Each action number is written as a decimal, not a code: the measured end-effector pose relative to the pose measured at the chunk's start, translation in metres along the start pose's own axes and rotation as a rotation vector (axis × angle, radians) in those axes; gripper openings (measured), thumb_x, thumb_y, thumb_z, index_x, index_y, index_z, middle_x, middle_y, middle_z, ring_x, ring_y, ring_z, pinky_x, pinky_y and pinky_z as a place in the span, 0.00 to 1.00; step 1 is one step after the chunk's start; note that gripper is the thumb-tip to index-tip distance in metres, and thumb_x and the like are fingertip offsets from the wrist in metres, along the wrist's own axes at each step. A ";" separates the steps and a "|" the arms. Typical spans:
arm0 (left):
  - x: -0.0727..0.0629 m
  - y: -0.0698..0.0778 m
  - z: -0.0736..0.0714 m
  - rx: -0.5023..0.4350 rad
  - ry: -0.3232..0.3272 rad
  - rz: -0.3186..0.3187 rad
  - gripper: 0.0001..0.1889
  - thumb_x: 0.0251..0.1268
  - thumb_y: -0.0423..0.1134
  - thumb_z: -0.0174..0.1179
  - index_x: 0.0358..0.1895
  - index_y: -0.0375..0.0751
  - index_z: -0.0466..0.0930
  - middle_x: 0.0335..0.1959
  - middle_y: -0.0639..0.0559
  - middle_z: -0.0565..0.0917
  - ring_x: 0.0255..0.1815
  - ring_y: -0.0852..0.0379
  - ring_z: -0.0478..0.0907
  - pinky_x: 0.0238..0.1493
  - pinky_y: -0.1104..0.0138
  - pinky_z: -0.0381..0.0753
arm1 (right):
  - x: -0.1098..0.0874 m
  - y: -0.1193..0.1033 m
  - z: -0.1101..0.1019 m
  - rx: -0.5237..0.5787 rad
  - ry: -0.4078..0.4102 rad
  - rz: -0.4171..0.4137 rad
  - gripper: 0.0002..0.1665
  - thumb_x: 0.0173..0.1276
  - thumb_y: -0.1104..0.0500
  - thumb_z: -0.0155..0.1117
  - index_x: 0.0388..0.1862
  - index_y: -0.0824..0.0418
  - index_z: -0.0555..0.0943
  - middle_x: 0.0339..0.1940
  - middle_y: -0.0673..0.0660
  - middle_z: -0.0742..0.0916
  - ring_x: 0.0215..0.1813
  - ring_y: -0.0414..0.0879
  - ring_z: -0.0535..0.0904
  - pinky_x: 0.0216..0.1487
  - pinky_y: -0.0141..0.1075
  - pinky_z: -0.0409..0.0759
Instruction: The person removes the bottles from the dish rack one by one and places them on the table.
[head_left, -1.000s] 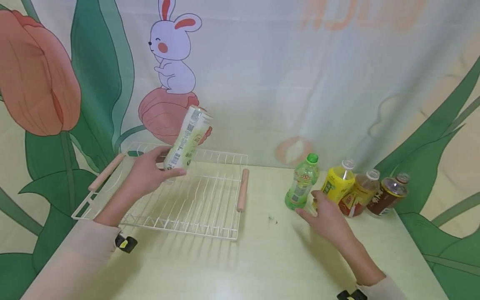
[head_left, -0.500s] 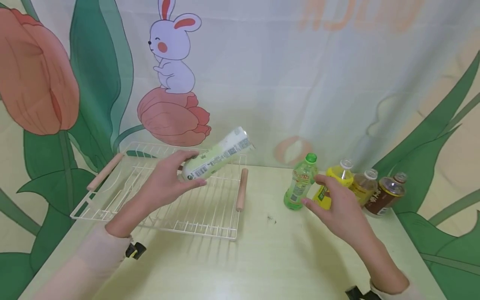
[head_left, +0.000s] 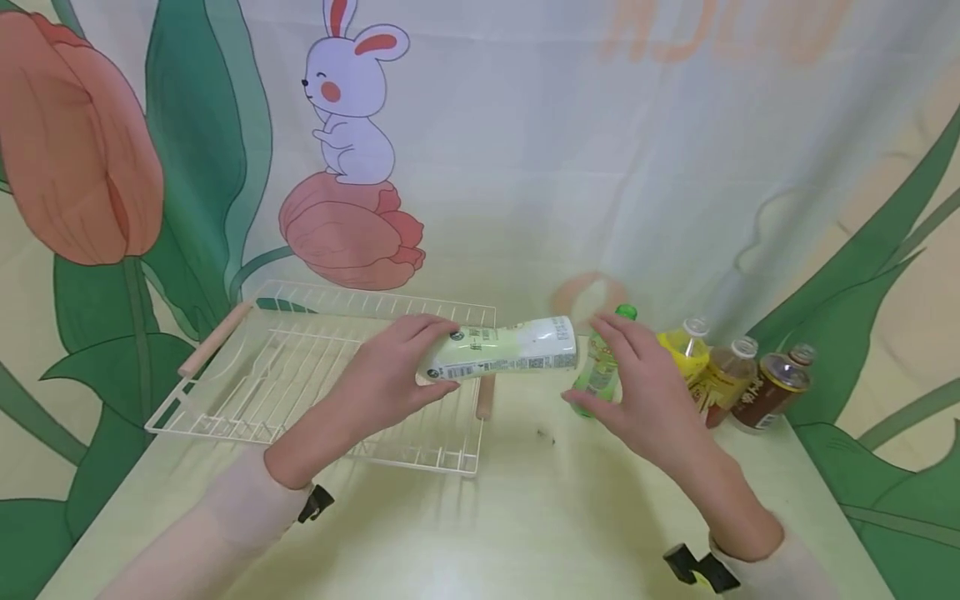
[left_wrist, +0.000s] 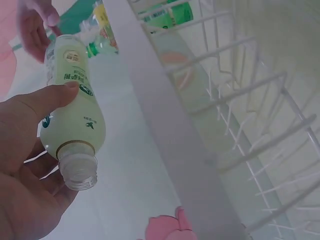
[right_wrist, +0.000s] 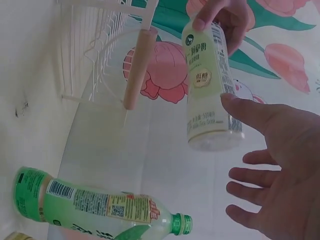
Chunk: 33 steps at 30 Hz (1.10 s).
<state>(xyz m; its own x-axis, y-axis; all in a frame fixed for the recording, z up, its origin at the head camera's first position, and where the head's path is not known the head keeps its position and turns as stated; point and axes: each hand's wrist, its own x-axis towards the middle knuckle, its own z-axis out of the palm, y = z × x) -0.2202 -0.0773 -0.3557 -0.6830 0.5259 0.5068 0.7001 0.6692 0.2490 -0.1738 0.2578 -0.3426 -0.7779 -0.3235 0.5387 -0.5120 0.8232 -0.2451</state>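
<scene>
My left hand grips a pale green and white plastic drink bottle near its neck end. The bottle lies sideways in the air, its white base pointing right. In the left wrist view the clear threaded neck shows below the fingers. Beside the base is my right hand, thumb and fingers spread. The thumb overlaps the bottle's lower edge in the right wrist view, while the other fingers stand apart from it. Behind the right hand, a green bottle stands upright on the table, partly covered.
A white wire rack with two wooden handles sits at the left, under the left arm. Right of the green bottle stand a yellow bottle, a red-and-yellow labelled one and a brown one. A printed curtain hangs behind.
My left hand has carried the pale green bottle rightward from over the rack and tipped it from tilted up to nearly level. The right hand has risen slightly and now stands at its base.
</scene>
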 end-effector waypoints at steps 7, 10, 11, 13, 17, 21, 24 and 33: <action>0.004 0.016 0.006 0.078 0.038 0.135 0.37 0.50 0.41 0.85 0.66 0.40 0.81 0.60 0.49 0.83 0.60 0.50 0.81 0.57 0.59 0.86 | 0.006 -0.010 0.015 -0.038 -0.003 -0.214 0.52 0.52 0.53 0.91 0.72 0.67 0.75 0.73 0.63 0.77 0.72 0.62 0.72 0.71 0.58 0.73; 0.009 0.020 0.008 0.075 0.046 0.187 0.37 0.49 0.41 0.85 0.65 0.40 0.81 0.59 0.49 0.84 0.59 0.50 0.82 0.57 0.60 0.85 | 0.008 -0.017 0.019 -0.088 -0.018 -0.267 0.50 0.54 0.52 0.89 0.72 0.66 0.76 0.70 0.61 0.80 0.71 0.60 0.75 0.72 0.56 0.73; 0.009 0.021 0.009 0.078 0.044 0.199 0.37 0.49 0.41 0.85 0.66 0.40 0.81 0.59 0.49 0.83 0.59 0.50 0.82 0.56 0.60 0.85 | 0.009 -0.019 0.021 -0.110 -0.022 -0.281 0.49 0.54 0.52 0.89 0.71 0.66 0.77 0.70 0.61 0.81 0.70 0.60 0.76 0.73 0.55 0.73; 0.011 0.023 0.010 0.077 0.045 0.215 0.37 0.50 0.41 0.85 0.66 0.40 0.81 0.59 0.49 0.83 0.59 0.51 0.82 0.56 0.61 0.85 | 0.011 -0.022 0.024 -0.156 -0.030 -0.301 0.48 0.55 0.52 0.89 0.71 0.65 0.77 0.68 0.61 0.83 0.70 0.59 0.77 0.73 0.55 0.73; 0.009 0.028 0.010 0.068 0.052 0.231 0.38 0.50 0.41 0.85 0.67 0.38 0.80 0.60 0.49 0.84 0.61 0.51 0.81 0.58 0.62 0.85 | 0.013 -0.025 0.030 -0.217 -0.023 -0.327 0.43 0.56 0.55 0.88 0.68 0.65 0.79 0.64 0.60 0.85 0.66 0.59 0.79 0.69 0.55 0.76; 0.006 0.030 0.012 0.054 0.071 0.236 0.38 0.50 0.41 0.85 0.67 0.38 0.80 0.61 0.48 0.84 0.62 0.50 0.82 0.59 0.61 0.85 | 0.013 -0.028 0.035 -0.244 0.002 -0.322 0.38 0.55 0.56 0.89 0.63 0.63 0.82 0.59 0.58 0.87 0.62 0.57 0.79 0.63 0.53 0.79; 0.004 0.031 0.014 0.061 0.072 0.226 0.39 0.50 0.42 0.86 0.67 0.38 0.80 0.61 0.48 0.84 0.61 0.50 0.82 0.58 0.61 0.85 | 0.011 -0.030 0.038 -0.261 0.013 -0.311 0.36 0.55 0.56 0.89 0.61 0.61 0.83 0.57 0.57 0.88 0.61 0.57 0.79 0.60 0.52 0.78; 0.006 0.030 0.013 0.116 0.005 0.184 0.43 0.50 0.49 0.86 0.71 0.41 0.79 0.61 0.47 0.84 0.58 0.48 0.84 0.53 0.57 0.87 | 0.010 -0.027 0.045 -0.228 -0.023 -0.277 0.36 0.56 0.55 0.88 0.61 0.61 0.82 0.57 0.57 0.87 0.59 0.56 0.78 0.62 0.52 0.78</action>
<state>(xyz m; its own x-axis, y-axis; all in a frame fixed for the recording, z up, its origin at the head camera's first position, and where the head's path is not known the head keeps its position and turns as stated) -0.2057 -0.0472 -0.3556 -0.5447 0.6423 0.5392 0.7839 0.6184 0.0552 -0.1843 0.2119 -0.3668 -0.6305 -0.5571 0.5404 -0.6123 0.7849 0.0948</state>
